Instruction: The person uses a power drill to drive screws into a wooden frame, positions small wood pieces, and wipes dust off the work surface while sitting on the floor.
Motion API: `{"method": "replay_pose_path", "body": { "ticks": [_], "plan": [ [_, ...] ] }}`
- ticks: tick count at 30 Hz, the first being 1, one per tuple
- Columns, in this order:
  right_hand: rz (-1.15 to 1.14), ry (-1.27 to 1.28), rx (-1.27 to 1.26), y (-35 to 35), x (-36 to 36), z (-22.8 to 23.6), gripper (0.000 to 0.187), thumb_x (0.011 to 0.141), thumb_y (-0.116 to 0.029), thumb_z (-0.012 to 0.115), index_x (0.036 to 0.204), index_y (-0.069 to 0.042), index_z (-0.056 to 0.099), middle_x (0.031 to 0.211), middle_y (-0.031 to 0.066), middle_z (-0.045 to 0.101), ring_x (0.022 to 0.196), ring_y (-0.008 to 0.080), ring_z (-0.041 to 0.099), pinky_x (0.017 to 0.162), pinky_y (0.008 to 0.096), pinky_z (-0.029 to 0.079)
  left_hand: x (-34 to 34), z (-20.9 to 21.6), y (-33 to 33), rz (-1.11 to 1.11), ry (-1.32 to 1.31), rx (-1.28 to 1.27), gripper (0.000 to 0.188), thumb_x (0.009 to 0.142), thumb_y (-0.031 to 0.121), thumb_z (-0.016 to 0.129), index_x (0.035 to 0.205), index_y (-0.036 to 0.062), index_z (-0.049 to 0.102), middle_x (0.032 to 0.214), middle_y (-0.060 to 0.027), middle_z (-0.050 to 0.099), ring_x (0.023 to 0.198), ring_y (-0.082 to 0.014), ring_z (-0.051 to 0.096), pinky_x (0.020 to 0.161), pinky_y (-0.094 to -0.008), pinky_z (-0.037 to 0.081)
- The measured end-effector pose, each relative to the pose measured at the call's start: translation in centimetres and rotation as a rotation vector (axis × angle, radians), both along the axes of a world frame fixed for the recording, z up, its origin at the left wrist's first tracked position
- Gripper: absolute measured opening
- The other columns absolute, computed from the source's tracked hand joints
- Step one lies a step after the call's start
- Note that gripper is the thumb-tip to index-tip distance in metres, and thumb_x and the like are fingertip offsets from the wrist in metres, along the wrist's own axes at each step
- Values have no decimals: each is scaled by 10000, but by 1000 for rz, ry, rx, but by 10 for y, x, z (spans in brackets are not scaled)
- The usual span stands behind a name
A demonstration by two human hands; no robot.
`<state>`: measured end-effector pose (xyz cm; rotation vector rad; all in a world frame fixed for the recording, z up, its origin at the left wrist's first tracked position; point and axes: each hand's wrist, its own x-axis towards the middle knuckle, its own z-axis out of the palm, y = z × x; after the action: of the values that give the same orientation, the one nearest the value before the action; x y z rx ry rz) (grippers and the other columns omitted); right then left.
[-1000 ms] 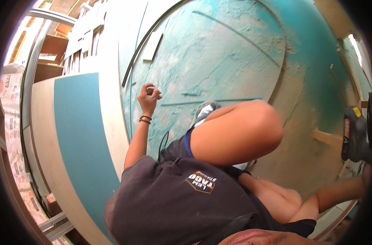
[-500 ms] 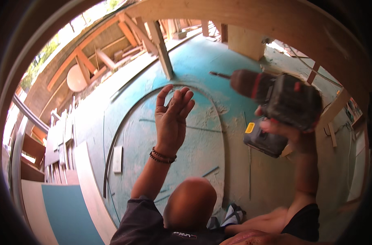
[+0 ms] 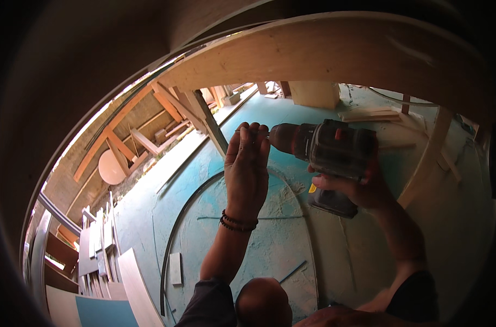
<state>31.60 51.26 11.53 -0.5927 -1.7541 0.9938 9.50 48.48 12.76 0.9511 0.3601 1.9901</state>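
Note:
My right hand (image 3: 346,188) grips the handle of a black and red cordless drill (image 3: 335,147), held level with its chuck toward the left. The battery with a yellow mark is at its lower end. My left hand (image 3: 249,163), a dark beaded bracelet on its wrist, is raised with its fingers pinched together at the drill's front. The bit runs in among these fingertips, which hide most of it. A thin tip shows at their left side; I cannot tell whether it belongs to the bit or to a small fastener.
Over my hands arches a curved wooden beam (image 3: 313,46), with a wooden post (image 3: 210,120) beyond. A thin curved strip (image 3: 174,234) lies on the dusty blue-green floor (image 3: 231,245). Board offcuts (image 3: 98,240) are piled at left, and timber (image 3: 373,114) lies at right.
The drill has moved left and turned level, bringing its bit to my left hand. My left fingers have closed together at it. The view has tilted up, showing more of the beam.

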Motion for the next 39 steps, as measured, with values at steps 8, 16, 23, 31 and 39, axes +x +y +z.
{"method": "replay_pose_path", "body": {
  "ticks": [8,16,23,31,39],
  "plan": [
    [-22,136,36,20,16,21,815,633,-84,864,1323,-71,430,1208,109,521,1103,245,591,924,358,509,4,27,48,-11,271,139,279,1061,154,441,1268,-10,529,1188,-108,595,1149,-198,566,1017,-302,453],
    [-106,244,197,49,16,81,721,684,-44,795,1299,-57,418,1105,76,606,912,183,665,761,317,563,13,93,100,-1659,-1146,-139,332,1007,195,470,1292,34,524,1368,-109,527,1304,-223,479,1155,-370,334],
    [-84,337,127,66,-1,142,395,681,29,703,1046,-39,568,790,46,622,677,119,574,564,274,445,25,146,148,-1541,-719,-8,263,1041,240,477,1251,93,532,1272,5,558,1216,-133,507,1092,-324,389],
    [-71,361,166,62,-23,169,272,671,90,676,903,-18,587,767,41,607,585,103,538,472,266,403,29,159,179,-451,15,339,232,1019,254,519,1179,109,604,1225,-37,635,1185,-169,547,1135,-350,359],
    [-169,237,203,75,-18,176,304,682,93,636,926,-40,512,681,30,568,533,107,520,471,289,422,12,155,197,-387,254,464,350,986,204,525,1324,119,492,1286,-46,506,1268,-236,449,1120,-418,374]
  ]
}}
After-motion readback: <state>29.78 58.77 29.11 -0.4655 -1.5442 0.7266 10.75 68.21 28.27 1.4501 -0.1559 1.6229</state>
